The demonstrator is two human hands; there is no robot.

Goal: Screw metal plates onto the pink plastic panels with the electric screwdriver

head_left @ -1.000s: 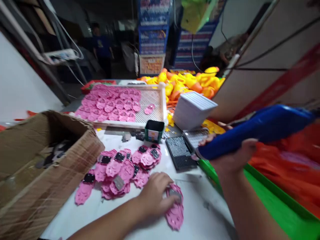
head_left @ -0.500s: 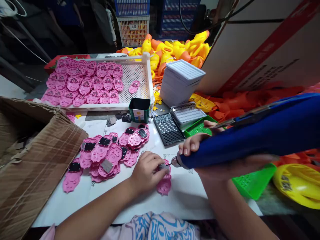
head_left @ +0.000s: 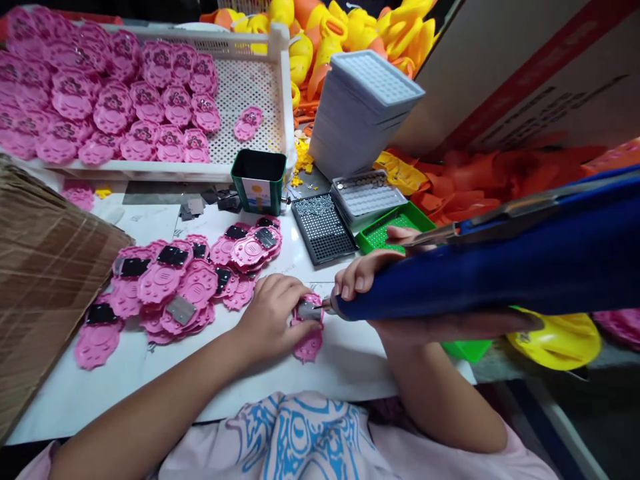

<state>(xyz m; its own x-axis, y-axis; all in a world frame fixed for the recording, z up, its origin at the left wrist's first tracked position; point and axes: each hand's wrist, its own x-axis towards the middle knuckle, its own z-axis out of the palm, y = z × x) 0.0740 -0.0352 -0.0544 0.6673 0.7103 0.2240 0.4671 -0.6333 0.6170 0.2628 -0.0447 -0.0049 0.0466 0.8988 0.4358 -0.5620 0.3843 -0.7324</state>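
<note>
My left hand (head_left: 277, 310) rests on the white table covering, thumb and fingers closed around a pink plastic casing (head_left: 309, 347) lying flat. A grey plate (head_left: 309, 309) sits at the casing's far end, partly hidden by my fingers. In my right hand (head_left: 365, 272) is a blue electric screwdriver (head_left: 460, 277), held nearly level and pointing left. Its bit meets the grey plate area between my left thumb and forefinger; the exact contact spot is too small to make out.
Left of my hands lies a heap of pink casings (head_left: 197, 283), beside a cardboard box (head_left: 55, 280). Behind stand a white crate (head_left: 255, 73) and a green container (head_left: 259, 183). A black screw tray (head_left: 323, 230), a green tray (head_left: 395, 227) and stacked white trays (head_left: 363, 120) are beyond the screwdriver.
The view has tilted down and shifted, so the table things appear higher and further left. The screwdriver's tip sits closer to the casing, with less of the bit showing. Both grips are unchanged.
</note>
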